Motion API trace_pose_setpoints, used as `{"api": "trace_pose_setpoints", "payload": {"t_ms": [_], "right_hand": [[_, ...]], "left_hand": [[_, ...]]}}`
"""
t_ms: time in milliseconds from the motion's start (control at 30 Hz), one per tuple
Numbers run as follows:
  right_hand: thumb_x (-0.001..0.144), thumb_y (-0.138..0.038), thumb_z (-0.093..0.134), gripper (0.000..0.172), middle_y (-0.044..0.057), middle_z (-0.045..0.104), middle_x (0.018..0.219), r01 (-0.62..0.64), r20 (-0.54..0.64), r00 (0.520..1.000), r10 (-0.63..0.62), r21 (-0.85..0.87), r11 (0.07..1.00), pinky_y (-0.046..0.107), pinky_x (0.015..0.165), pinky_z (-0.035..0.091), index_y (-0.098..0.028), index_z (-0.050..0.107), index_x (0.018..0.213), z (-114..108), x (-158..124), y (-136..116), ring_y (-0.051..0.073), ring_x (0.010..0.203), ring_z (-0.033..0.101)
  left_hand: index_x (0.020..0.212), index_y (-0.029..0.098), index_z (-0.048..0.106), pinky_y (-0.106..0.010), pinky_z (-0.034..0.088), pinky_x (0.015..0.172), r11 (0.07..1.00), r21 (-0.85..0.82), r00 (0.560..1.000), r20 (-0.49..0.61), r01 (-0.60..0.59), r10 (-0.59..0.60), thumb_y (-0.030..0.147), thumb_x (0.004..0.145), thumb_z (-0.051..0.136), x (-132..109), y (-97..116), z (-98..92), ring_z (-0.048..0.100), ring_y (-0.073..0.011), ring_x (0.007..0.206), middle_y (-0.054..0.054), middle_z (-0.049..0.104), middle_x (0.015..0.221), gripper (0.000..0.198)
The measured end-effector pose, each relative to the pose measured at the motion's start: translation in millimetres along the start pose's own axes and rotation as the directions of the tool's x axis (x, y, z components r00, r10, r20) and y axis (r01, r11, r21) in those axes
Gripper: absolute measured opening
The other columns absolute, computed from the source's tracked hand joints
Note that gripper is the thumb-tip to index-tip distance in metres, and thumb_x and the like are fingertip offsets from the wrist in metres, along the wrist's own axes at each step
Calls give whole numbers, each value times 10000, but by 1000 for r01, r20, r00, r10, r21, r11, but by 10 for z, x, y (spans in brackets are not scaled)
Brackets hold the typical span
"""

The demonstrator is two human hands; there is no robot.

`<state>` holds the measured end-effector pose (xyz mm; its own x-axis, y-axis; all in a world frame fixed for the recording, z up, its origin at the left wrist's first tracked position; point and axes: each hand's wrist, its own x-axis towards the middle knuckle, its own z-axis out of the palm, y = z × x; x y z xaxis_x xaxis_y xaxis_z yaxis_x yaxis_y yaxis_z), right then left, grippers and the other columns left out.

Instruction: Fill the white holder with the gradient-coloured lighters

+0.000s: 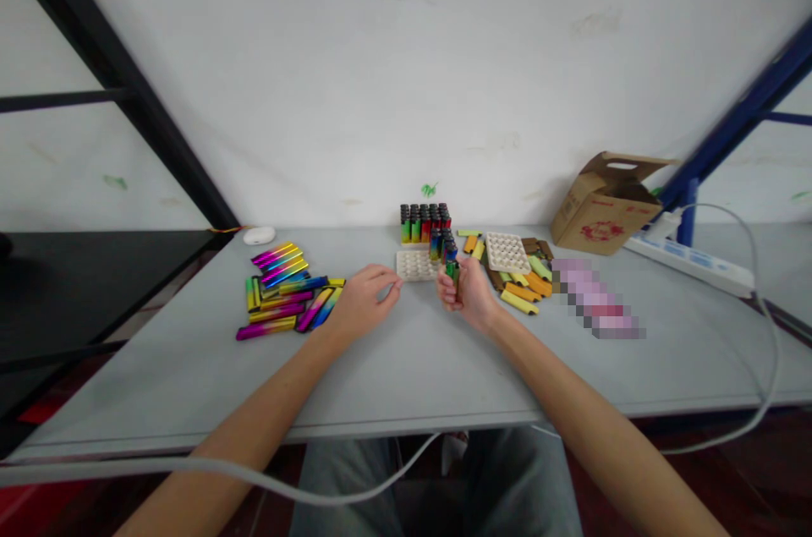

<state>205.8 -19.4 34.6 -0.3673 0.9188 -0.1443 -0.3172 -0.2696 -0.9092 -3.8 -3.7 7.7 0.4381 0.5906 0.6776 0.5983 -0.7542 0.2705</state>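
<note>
My right hand (pixel 469 293) is closed around a green lighter (pixel 452 271), held upright with its top showing above the fingers. Just behind it stand a few more dark-topped lighters (pixel 437 244). My left hand (pixel 364 300) hovers at the near left corner of a pale tray with round pockets (pixel 414 265). Its thumb and forefinger tips come together, and anything between them is too small to see. At the wall, rows of upright lighters (pixel 415 224) show black tops and green-to-red bodies. Left of my left hand lie shiny rainbow-coloured sleeves or cases (pixel 285 309).
Yellow, orange and brown flat pieces (pixel 523 292) lie in a pile on the right, under a second pocketed tray (pixel 507 253). Farther right are an open cardboard box (pixel 596 216), a power strip (pixel 691 265) and a blurred-out pink item (pixel 596 300). A white cable (pixel 304 496) crosses the front.
</note>
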Motion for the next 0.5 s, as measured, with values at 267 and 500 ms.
{"api": "trace_pose_setpoints", "payload": {"t_ms": [267,500], "right_hand": [[848,-407,281,309,-62,241,540,-48,-8,999,47,-30,998,187,377,121,-209,336,618,-8,2,10,86,430,181],[849,-382,259,291,-65,229,553,-42,-2,999,42,-27,999,183,376,123,-208,343,631,-18,17,34,83,423,190]], "left_hand": [[833,188,681,-307,512,801,1000,5,999,24,22,-22,219,900,521,4,9,-8,634,-175,829,-54,699,863,176],[832,185,673,-298,507,797,1000,12,1000,16,13,-13,210,898,524,1,-3,2,632,-175,831,-52,689,855,165]]}}
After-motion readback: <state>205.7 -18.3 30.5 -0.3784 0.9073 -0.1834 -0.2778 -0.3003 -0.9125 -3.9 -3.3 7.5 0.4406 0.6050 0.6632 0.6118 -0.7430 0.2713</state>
